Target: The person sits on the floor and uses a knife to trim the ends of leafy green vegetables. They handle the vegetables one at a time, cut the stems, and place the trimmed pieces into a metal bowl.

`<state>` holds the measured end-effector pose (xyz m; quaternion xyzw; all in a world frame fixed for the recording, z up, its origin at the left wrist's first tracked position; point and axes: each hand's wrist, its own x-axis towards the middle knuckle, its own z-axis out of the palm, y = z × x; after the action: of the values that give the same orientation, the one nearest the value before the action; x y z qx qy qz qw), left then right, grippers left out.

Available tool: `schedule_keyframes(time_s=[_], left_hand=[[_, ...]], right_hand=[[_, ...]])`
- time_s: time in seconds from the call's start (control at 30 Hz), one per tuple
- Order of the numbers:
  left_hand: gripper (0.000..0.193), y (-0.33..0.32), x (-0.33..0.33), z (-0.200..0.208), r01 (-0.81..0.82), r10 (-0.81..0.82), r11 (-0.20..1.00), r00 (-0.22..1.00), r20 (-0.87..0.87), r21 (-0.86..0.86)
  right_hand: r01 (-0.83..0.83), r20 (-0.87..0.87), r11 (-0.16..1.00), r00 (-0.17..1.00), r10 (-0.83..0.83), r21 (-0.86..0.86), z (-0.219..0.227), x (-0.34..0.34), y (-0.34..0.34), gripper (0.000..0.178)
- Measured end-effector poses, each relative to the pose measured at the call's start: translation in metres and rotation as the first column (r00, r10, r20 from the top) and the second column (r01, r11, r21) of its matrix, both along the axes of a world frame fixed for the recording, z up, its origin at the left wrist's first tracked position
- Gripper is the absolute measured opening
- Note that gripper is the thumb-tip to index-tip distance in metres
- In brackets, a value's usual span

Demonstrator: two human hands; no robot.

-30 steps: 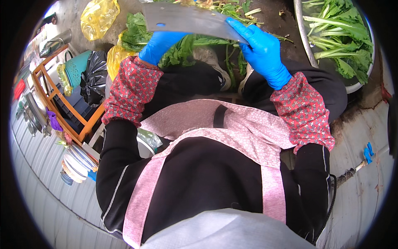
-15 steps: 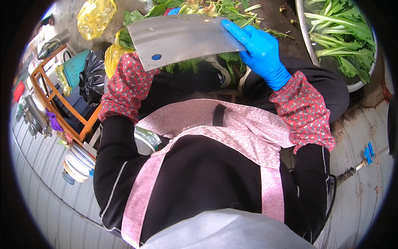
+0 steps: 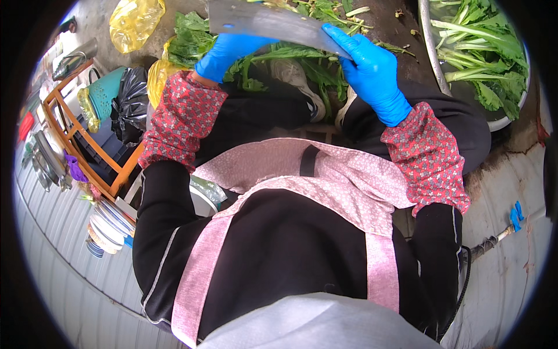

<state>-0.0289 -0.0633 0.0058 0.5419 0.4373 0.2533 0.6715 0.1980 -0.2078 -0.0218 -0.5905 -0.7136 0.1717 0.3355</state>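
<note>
- Since the earlier frame, I see the cleaver (image 3: 264,20) tilted flatter, blade face turned away.
- Left hand (image 3: 229,52): fingers closed on its left end.
- Right hand (image 3: 372,72): fingertips pressed along the blade edge, above the leafy greens (image 3: 195,38).

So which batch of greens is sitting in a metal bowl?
The leafy greens at upper right lie in the metal basin; the other greens lie loose beneath the cleaver.

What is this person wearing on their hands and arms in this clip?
Both the left hand and the right hand wear bright blue disposable gloves. Each forearm is covered by a red floral oversleeve gathered at the cuff, pulled over black long sleeves with a thin pale seam line.
</note>
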Motion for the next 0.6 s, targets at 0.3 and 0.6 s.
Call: schedule_keyframes(time_s=[0.3, 0.6], left_hand=[[0.047, -0.011, 0.012, -0.016, 0.033, -0.023, 0.992, 0.996, -0.085, 0.118], [0.045, -0.014, 0.016, -0.029, 0.123, -0.084, 0.973, 0.977, -0.196, 0.194]], right_hand=[[0.028, 0.118, 0.999, 0.992, -0.033, 0.043, 0.001, -0.02, 0.002, 0.067], [0.076, 0.119, 0.997, 0.99, -0.077, 0.007, -0.025, -0.028, -0.004, 0.08]])
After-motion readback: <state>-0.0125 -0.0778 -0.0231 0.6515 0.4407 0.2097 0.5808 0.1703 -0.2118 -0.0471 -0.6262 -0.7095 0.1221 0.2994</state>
